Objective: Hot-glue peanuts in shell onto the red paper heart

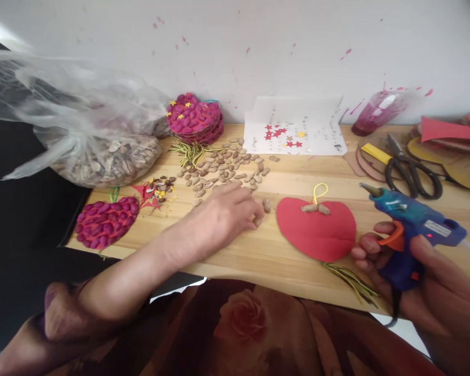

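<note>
In my right hand (407, 271) is a blue hot glue gun (411, 214), its orange trigger under my fingers and its nozzle pointing left. A red heart-shaped cutout (317, 232) lies left of it, with a yellow loop (320, 192), two unshelled peanuts (315, 209) at the top and a green-yellow tassel (352, 282) below. My left hand (231, 214) is over the table, closed with fingertips pinched on what looks like a peanut (257, 221), partly hidden. Another peanut (266, 205) lies beside those fingers, in front of scattered peanuts (227, 167).
A heart covered in purple peanuts (107, 222) lies left, near red and yellow scraps (160, 190). Behind are a clear plastic bag of peanuts (109, 156), stacked decorated pieces (196, 117), white paper (258, 112) with stars, a stained cup (376, 112) and black-handled scissors (411, 172).
</note>
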Tool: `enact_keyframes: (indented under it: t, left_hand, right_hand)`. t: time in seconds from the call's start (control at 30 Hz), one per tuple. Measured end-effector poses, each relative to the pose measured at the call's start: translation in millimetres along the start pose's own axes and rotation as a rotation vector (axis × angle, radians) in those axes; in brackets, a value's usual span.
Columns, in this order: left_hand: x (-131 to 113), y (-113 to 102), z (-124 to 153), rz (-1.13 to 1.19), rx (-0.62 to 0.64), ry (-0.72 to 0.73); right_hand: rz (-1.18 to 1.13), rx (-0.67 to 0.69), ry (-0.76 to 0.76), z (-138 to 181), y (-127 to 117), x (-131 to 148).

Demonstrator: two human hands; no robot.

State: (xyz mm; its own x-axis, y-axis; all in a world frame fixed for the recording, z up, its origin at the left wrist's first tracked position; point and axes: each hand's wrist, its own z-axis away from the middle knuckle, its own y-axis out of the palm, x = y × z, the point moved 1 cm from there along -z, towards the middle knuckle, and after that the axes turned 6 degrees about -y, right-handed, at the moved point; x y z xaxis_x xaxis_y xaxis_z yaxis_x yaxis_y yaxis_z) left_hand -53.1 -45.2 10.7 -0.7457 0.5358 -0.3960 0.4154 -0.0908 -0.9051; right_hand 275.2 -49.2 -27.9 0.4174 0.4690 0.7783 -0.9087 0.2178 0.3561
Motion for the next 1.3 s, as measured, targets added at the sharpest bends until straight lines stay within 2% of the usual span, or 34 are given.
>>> enact_keyframes:
  t: [0.17, 0.33, 0.5, 0.77, 1.17, 1.3]
  left_hand:
    - [-9.2, 22.3, 10.4, -0.070, 0.107, -0.042]
    - [-9.2, 21.9, 7.8, -0.106, 0.139, -0.057]
    - [-0.1, 14.1, 15.0, -0.074, 0.013, -0.067]
    - [11.3, 1.4, 31.2, -0.039, -0.123, -0.167]
    - [4.1, 21.9, 24.9, 0.026, -0.015, -0.163]
    - [2.4, 27.1, 24.5, 0.038, 0.001, -0.191]
  right_hand:
    - [0.005, 0.049, -0.040, 0.0, 1.9, -2.2]
    - [-0.006, 0.056, -0.041, 4.3, 5.3, -1.2]
    - [-0.002, 0.017, -0.037, 2.6, 4.1, 0.2]
    - [-0.003, 0.069, -0.041, 3.6, 1.9, -0.9]
    - [0.028, -0.002, 0.040, -9.6, -15.1, -4.8]
    - [0.052, -0.112, 0.049, -19.3, -25.5, -8.3]
